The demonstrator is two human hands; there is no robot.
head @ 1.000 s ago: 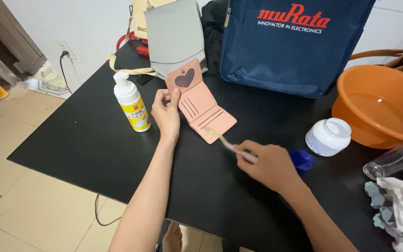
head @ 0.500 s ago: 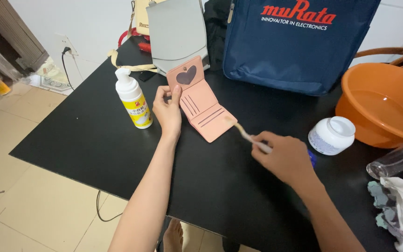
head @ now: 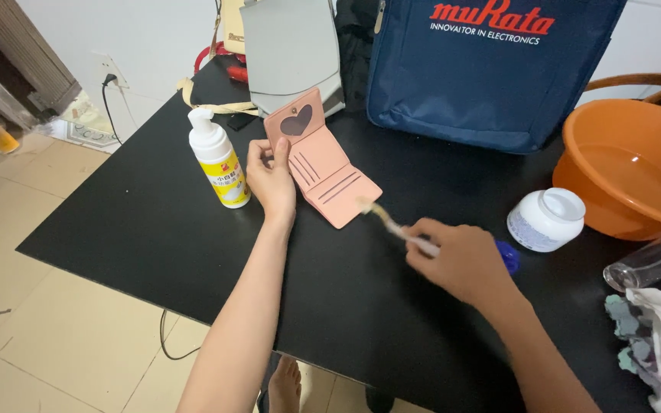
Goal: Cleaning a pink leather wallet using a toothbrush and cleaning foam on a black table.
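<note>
Since half a second earlier the right hand [head: 457, 260] had drawn its brush [head: 392, 223] back off the wallet's corner.

Open and pink, the wallet [head: 323, 164] lay on the black bench [head: 116, 222], its heart-windowed flap propped up; the left hand [head: 271, 174] pressed its left edge, fingers [head: 281, 151] curled over the fold. Just left stood a white pump bottle [head: 219, 162] with a yellow label. Behind sat a navy bag [head: 491, 69] with red and white print, a grey pouch [head: 291, 50], an orange basin [head: 633, 168], cut off at the frame, and a white lidded jar [head: 548, 219]. The right fingers closed round the brush handle, bristles blurred, just off the wallet's corner. A blue object peeked from behind that hand, hard to identify.
</note>
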